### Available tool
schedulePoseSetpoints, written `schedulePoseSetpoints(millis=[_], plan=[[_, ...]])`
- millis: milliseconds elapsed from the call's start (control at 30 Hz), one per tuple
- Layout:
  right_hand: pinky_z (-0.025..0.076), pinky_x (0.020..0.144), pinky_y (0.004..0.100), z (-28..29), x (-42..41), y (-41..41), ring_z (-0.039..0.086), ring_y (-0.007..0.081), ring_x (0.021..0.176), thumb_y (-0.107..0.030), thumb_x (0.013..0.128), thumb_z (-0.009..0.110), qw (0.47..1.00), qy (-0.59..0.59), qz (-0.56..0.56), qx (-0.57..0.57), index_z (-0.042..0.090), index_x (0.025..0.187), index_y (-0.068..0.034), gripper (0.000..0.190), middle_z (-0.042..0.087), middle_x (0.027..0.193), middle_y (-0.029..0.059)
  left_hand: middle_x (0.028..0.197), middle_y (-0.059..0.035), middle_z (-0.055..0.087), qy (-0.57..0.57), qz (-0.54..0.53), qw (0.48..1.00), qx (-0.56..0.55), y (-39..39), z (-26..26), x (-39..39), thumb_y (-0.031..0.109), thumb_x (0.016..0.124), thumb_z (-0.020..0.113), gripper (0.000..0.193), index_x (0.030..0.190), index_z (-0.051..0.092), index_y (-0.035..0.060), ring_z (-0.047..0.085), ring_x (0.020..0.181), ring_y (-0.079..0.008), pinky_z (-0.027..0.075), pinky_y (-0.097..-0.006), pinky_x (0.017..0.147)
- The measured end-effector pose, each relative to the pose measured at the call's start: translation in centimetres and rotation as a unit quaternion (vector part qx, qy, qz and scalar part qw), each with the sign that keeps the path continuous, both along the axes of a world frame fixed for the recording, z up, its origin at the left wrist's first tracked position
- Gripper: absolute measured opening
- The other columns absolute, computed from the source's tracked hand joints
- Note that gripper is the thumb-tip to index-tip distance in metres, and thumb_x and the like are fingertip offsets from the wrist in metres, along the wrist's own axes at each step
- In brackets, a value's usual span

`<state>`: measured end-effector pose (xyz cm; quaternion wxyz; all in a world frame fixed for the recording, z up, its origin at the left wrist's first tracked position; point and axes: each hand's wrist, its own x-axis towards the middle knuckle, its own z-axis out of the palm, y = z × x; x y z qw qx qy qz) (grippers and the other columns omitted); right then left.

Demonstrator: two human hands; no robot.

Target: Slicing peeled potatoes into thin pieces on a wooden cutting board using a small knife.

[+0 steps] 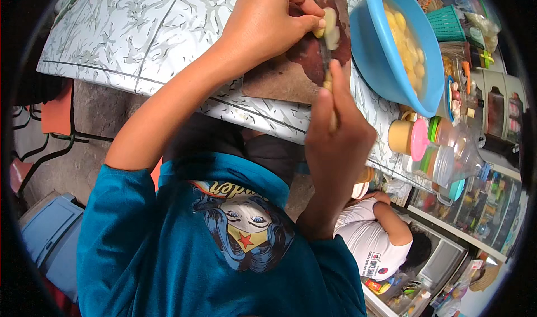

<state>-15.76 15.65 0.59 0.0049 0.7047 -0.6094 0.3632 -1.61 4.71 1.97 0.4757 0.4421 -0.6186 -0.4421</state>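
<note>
My left hand (268, 21) pinches a small pale-yellow piece of peeled potato (319, 32) between thumb and fingertips. Just beyond it, pale cut slices (332, 28) lie on a brown cutting board (272, 80) with a dark wet patch. In my right hand (340, 122) is the handle of a knife. The dark blade (325, 57) reaches to the potato piece, its tip partly hidden there. Close by on the right stands a light-blue plastic basin (369, 44), with peeled potatoes (409, 48) in cloudy water.
The marble-patterned table (113, 36) holds a pink-lidded jar (405, 137), other containers and a green basket (447, 25) at right. A person in a white shirt (373, 241) bends by an open refrigerator (444, 254). Orange chairs (57, 113) and a blue bin (54, 237) stand left.
</note>
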Motion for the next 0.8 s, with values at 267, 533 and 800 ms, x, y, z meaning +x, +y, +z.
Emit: schedulePoseSetpoints(millis=[267,533,800], plan=[[0.047,0.054,0.0396,1.3,-0.2,2.3,0.059,0.0295,0.056,-0.012,0.092,0.057,0.986,0.031,-0.071,0.146,0.06,0.131,-0.008,0.04,0.061,0.068,0.0153,0.076,-0.0117,0.071,0.004,0.032,0.999,-0.004,-0.2,-1.2,-0.1,0.002,0.084,0.07,0.008,0.085,0.07,-0.0067,0.067,0.067,-0.0134,0.052,-0.0265,0.06],[0.027,0.046,0.0191,3.3,-2.9,0.2,0.034,0.0006,0.053,-0.009,0.096,0.055,0.995,-0.043,-0.066,-0.066,0.062,0.131,-0.007,0.035,0.055,0.066,-0.0033,0.081,-0.0043,0.073,-0.08,0.07,0.988,-0.108,-0.7,-3.3,-0.8,0.01,0.083,0.076,0.015,0.091,0.074,-0.0012,0.066,0.072,-0.0077,0.052,-0.0233,0.067],[0.026,0.039,0.0176,6.5,-9.1,-1.5,0.035,0.0007,0.045,-0.022,0.099,0.058,0.951,-0.269,-0.13,0.078,0.059,0.134,-0.008,0.037,0.052,0.063,-0.0021,0.082,-0.0042,0.072,-0.047,0.047,0.997,-0.046,-0.2,-3.1,-0.6,0.006,0.083,0.074,0.011,0.09,0.072,-0.0026,0.065,0.077,-0.0092,0.051,-0.0237,0.073]])
